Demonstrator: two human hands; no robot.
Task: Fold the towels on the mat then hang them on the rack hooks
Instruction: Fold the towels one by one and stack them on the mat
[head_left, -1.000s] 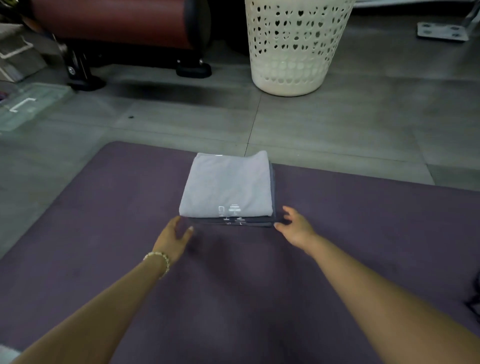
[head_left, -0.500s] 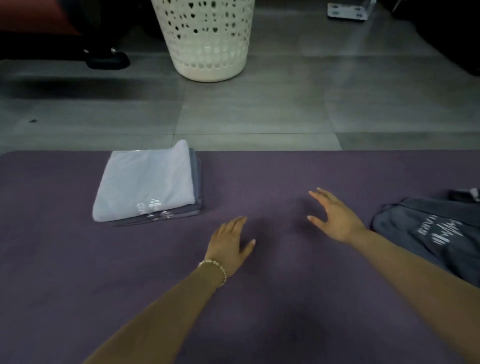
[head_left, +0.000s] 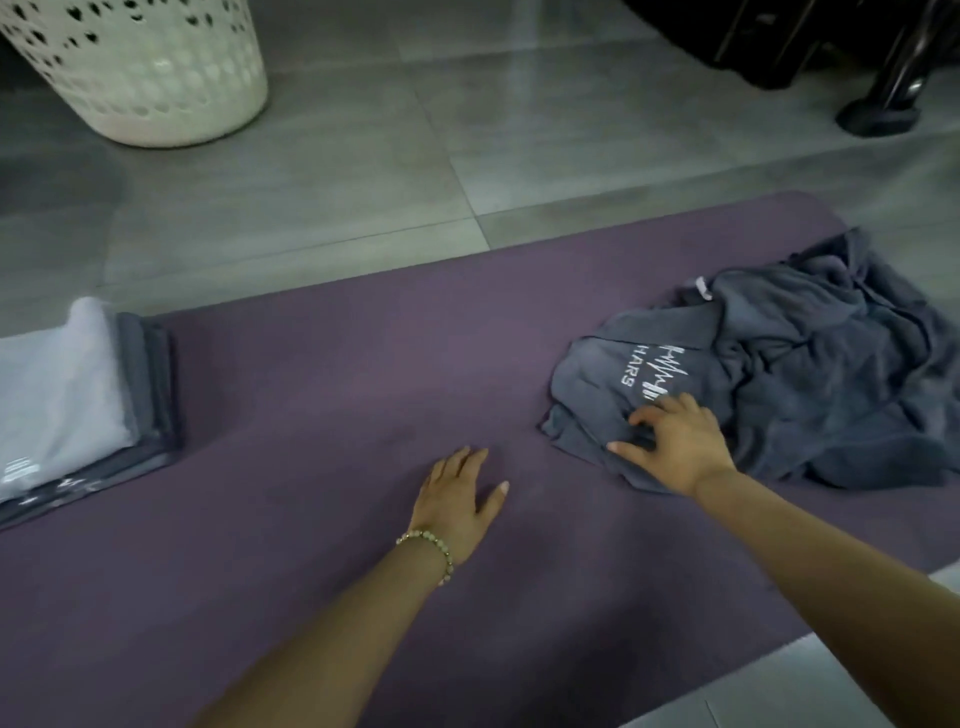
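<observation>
A crumpled dark grey towel (head_left: 789, 364) with white lettering lies on the right part of the purple mat (head_left: 337, 374). My right hand (head_left: 675, 441) lies on the towel's near left corner with fingers spread and slightly bent; whether it grips the cloth is unclear. My left hand (head_left: 457, 499), with a bead bracelet at the wrist, is flat and open over the mat's middle, holding nothing. A stack of folded towels (head_left: 67, 405), pale grey on top of dark grey ones, sits at the mat's left edge, partly cut off by the frame.
A white perforated laundry basket (head_left: 140, 73) stands on the grey tiled floor at the back left. Dark furniture and a black foot (head_left: 878, 114) stand at the back right. No rack or hooks are in view.
The view has swung right, so the folded stack now sits at the far left. My right hand has reached onto the crumpled dark towel. My left hand stays flat on the mat.
</observation>
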